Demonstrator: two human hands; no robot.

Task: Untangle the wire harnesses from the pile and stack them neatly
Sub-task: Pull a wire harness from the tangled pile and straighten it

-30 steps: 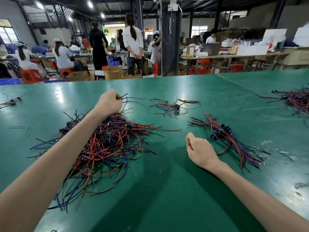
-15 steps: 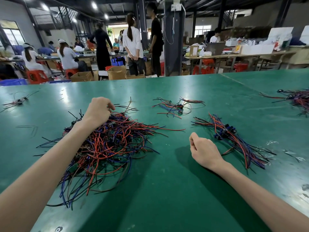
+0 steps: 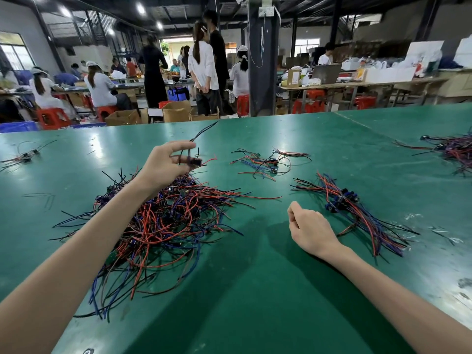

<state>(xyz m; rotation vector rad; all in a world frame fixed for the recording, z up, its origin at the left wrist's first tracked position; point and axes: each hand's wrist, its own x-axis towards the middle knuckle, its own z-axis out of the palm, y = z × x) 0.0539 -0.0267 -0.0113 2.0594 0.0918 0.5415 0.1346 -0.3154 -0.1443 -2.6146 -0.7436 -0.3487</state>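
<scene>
Lifted clear of the pile [image 3: 163,226], left grip [image 3: 166,164] pinches one harness [image 3: 195,161], wires pointing away; right grip [image 3: 310,231], loosely curled, empty, lies nearer the stack [image 3: 357,213].

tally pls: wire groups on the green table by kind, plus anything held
large tangled pile: 1
aligned stack: 1
small loose clusters: 3 (centre, far left, far right)
harness pinched in left hand: 1
total: 6
</scene>
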